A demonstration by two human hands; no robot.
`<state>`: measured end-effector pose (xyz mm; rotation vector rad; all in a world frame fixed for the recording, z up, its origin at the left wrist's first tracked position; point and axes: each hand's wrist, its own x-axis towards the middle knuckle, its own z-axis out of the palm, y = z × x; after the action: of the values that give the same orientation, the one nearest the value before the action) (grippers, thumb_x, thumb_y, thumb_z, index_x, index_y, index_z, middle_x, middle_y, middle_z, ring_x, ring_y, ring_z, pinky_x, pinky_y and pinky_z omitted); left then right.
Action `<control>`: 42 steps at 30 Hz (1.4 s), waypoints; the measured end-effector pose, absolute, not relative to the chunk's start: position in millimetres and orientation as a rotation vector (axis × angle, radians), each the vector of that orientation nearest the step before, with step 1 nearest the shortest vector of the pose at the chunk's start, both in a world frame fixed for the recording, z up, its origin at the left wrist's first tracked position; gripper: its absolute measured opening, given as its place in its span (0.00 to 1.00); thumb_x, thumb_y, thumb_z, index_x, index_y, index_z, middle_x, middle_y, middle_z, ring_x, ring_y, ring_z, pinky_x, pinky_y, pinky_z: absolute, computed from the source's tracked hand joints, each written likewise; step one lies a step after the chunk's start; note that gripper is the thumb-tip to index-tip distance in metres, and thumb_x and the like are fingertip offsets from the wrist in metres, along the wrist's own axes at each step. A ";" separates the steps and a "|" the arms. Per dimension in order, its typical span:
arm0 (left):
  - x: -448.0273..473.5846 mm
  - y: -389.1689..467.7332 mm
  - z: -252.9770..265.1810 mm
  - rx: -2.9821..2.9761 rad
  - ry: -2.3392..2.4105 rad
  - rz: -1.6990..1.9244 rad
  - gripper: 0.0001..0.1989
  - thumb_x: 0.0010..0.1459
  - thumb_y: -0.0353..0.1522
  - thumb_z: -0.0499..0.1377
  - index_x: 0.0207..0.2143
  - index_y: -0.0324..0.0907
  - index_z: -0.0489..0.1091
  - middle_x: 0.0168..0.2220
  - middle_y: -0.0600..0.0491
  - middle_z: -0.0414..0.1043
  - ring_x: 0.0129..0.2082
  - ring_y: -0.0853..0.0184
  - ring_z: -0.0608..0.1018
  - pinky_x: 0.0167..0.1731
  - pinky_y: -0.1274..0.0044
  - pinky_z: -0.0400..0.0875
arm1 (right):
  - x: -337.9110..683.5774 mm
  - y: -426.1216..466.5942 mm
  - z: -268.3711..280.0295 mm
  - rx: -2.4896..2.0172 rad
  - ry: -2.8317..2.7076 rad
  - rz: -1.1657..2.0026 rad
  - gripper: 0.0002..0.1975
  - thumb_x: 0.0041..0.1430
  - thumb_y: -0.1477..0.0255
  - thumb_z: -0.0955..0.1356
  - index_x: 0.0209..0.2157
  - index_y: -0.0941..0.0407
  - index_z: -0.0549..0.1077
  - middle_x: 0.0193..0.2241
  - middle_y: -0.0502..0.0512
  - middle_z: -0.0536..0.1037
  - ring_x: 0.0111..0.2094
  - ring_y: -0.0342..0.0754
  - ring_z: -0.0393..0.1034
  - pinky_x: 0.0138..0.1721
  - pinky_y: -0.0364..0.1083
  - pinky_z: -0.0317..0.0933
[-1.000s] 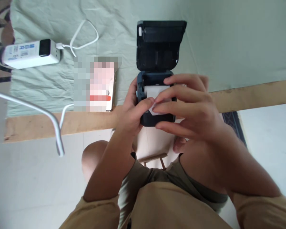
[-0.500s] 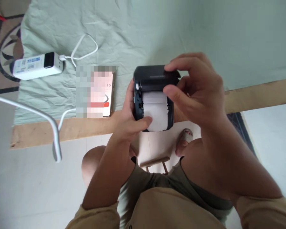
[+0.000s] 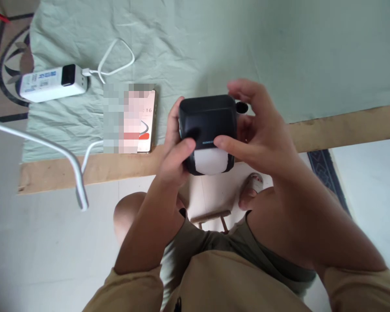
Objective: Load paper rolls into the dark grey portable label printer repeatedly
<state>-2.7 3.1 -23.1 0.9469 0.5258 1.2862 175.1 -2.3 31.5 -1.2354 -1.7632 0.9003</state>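
Note:
A small black label printer (image 3: 208, 119) is held above my lap, near the table's front edge. Its dark lid is down, and white paper (image 3: 211, 161) sticks out below the lid's lower edge. My left hand (image 3: 177, 154) grips the printer's left side, with the thumb on the lid's lower left corner. On the right, my right hand (image 3: 260, 134) has its thumb pressed on the lid by the small lettering. Its other fingers curl near the printer's right side, partly hidden. A small black round piece (image 3: 242, 107) shows between that hand and the printer; I cannot tell what it is.
A green cloth (image 3: 188, 56) covers the table, whose wooden edge (image 3: 84, 173) runs across in front of me. At left lie a white power bank (image 3: 53, 83) with a white cable (image 3: 117, 69) and a partly blurred phone (image 3: 146, 119). A thick white cable (image 3: 52, 147) hangs nearby.
The printer's lid, raised before with the paper and roller showing, has come down over the paper. My right hand's thumb has moved down and left onto the lid.

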 end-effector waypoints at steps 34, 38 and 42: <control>0.9 4.6 6.6 0.644 0.739 1.353 0.09 0.57 0.28 0.50 0.28 0.42 0.68 0.26 0.57 0.72 0.47 0.66 0.79 0.49 0.76 0.74 | 165.6 -2.9 6.7 -1.106 -1.640 1.091 0.36 0.58 0.63 0.68 0.64 0.39 0.51 0.63 0.48 0.59 0.30 0.38 0.66 0.27 0.44 0.63; 1.6 6.1 3.5 0.584 0.765 1.339 0.07 0.56 0.29 0.52 0.26 0.42 0.67 0.25 0.56 0.72 0.50 0.65 0.78 0.52 0.76 0.73 | 166.5 -1.1 13.6 -1.112 -1.632 1.173 0.39 0.54 0.62 0.70 0.64 0.40 0.50 0.61 0.50 0.62 0.27 0.37 0.64 0.24 0.42 0.61; 3.7 6.7 0.6 0.573 0.706 1.335 0.10 0.58 0.33 0.50 0.35 0.43 0.71 0.32 0.55 0.76 0.59 0.62 0.72 0.58 0.72 0.69 | 165.4 2.2 33.7 -1.255 -1.537 1.019 0.33 0.51 0.64 0.73 0.58 0.44 0.60 0.57 0.52 0.64 0.24 0.33 0.59 0.23 0.42 0.60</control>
<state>3.7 6.7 0.6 0.5735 0.7062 1.3352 165.4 2.2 33.7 -1.2546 -1.5373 1.0194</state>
